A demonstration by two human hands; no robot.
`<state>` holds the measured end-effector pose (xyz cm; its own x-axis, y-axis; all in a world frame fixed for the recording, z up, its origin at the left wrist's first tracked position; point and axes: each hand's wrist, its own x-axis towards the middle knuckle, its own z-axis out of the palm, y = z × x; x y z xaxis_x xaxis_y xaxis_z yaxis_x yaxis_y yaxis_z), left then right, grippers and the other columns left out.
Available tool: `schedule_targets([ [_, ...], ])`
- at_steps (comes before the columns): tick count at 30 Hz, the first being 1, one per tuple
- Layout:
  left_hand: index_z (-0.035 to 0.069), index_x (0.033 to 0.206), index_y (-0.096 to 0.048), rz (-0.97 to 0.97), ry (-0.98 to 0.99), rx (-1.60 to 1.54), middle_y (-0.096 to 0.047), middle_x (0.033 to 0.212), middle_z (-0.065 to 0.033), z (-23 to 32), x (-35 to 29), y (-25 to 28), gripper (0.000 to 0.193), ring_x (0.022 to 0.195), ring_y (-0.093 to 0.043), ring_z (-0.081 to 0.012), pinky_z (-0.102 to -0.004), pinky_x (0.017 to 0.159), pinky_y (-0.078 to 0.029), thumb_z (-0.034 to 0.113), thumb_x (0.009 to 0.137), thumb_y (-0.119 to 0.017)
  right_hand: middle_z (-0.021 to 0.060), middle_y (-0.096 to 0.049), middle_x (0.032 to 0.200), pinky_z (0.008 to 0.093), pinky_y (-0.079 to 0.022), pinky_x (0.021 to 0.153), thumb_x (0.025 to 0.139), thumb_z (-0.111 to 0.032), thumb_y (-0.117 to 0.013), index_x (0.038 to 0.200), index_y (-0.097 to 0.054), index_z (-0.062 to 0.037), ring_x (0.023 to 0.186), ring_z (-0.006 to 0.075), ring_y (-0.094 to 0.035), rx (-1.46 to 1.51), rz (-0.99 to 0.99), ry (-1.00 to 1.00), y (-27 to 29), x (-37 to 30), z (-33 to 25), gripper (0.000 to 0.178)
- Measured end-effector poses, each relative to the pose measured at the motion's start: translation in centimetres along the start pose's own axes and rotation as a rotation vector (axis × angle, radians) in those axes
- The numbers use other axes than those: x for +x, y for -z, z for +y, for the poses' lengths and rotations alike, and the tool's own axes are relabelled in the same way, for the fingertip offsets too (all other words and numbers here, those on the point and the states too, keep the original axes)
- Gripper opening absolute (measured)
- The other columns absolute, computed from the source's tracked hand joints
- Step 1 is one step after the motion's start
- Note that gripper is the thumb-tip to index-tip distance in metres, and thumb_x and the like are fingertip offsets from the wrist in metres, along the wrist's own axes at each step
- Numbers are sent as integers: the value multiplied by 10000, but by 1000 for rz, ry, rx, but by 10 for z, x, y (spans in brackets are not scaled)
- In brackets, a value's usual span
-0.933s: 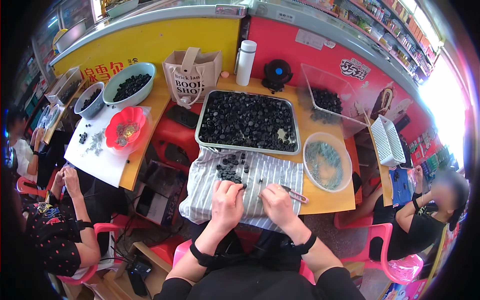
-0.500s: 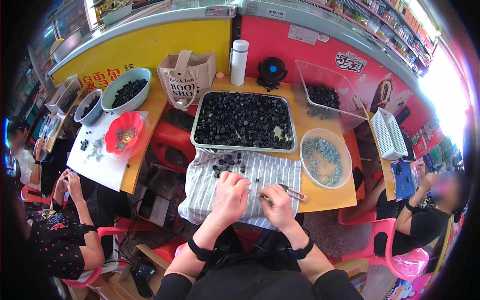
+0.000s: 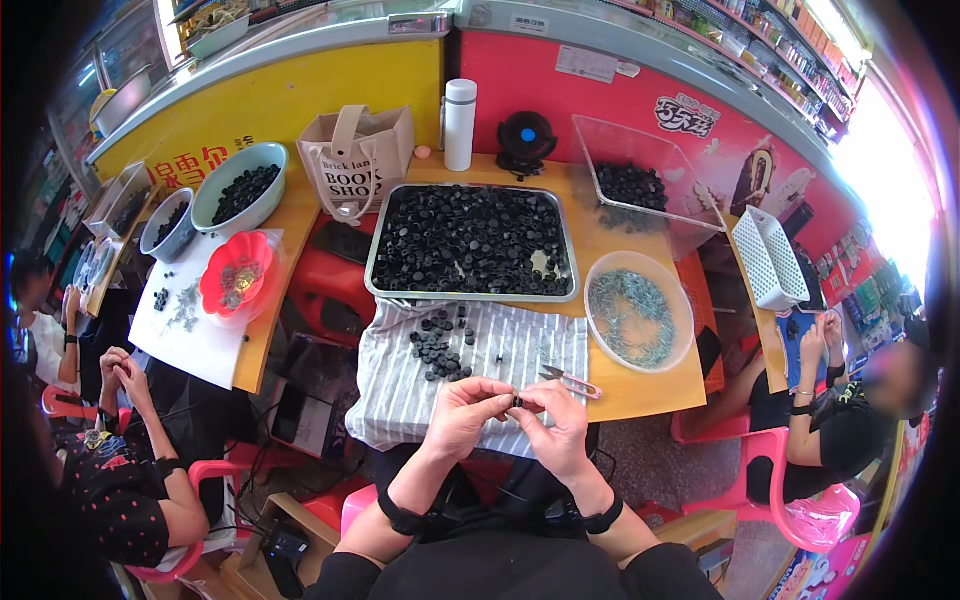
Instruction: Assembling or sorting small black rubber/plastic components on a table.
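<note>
My left hand (image 3: 467, 415) and my right hand (image 3: 556, 424) meet over the near edge of a grey-and-white striped cloth (image 3: 385, 398). Both pinch a small black round part (image 3: 517, 401) between their fingertips. On the cloth beyond my left hand lies a loose group of black caps (image 3: 440, 347). A single small black piece (image 3: 499, 358) stands apart to their right. Thread snips (image 3: 571, 382) with pinkish handles rest just beyond my right hand. Farther off, a metal tray (image 3: 470, 296) is heaped with similar black caps.
A round white tray (image 3: 642, 367) of thin metal pieces stands right. Behind are a clear bin (image 3: 690, 232), black fan (image 3: 527, 140), white flask (image 3: 459, 125) and cloth bag (image 3: 355, 160). A red bowl (image 3: 236, 272) is left. People sit at both sides.
My hands, apart before, have come together with a small black part between them. My left hand has left the pile of caps. The whole view has shifted slightly.
</note>
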<state>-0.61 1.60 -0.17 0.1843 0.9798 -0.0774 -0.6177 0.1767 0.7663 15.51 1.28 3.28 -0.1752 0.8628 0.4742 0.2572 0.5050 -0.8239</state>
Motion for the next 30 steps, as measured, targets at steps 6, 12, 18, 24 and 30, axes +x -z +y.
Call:
schedule_targets([
  [6,-20,987,-698,9,-34,-54,-707,905,-93,-2,-1,2,127,780,-650,-140,-260,691,-520,-18,860,-690,106,-624,914,279,-517,629,762,82,-728,959,-667,14,749,199,-642,-44,32,90,0,-2,-2,217],
  [12,-19,972,-706,71,-91,16,-713,897,-92,-7,-4,-1,123,777,-651,-131,-249,690,-516,-30,850,-694,94,-632,840,266,-502,595,789,69,-713,944,-672,19,693,183,-641,-114,47,47,-7,-8,-3,168],
  [18,1,1022,-712,160,-114,99,-706,937,-54,-16,-12,-11,163,809,-628,-94,-232,699,-504,-25,864,-682,42,-621,855,210,-462,625,865,86,-620,932,-659,31,723,79,-593,261,171,-256,-17,-22,9,96],
  [24,5,965,-679,191,-715,1516,-652,946,-106,31,6,2,274,877,-584,-280,-363,793,-470,-61,699,-664,27,-598,862,192,-449,632,882,86,-591,950,-648,37,716,61,-571,440,227,-377,-15,-26,23,101],
  [30,36,874,-685,-6,-575,1815,-655,915,-54,37,19,13,224,909,-555,-292,-385,839,-424,-32,667,-637,18,-583,843,190,-450,624,876,85,-588,956,-649,40,713,62,-569,462,208,-418,-11,-26,20,111],
])
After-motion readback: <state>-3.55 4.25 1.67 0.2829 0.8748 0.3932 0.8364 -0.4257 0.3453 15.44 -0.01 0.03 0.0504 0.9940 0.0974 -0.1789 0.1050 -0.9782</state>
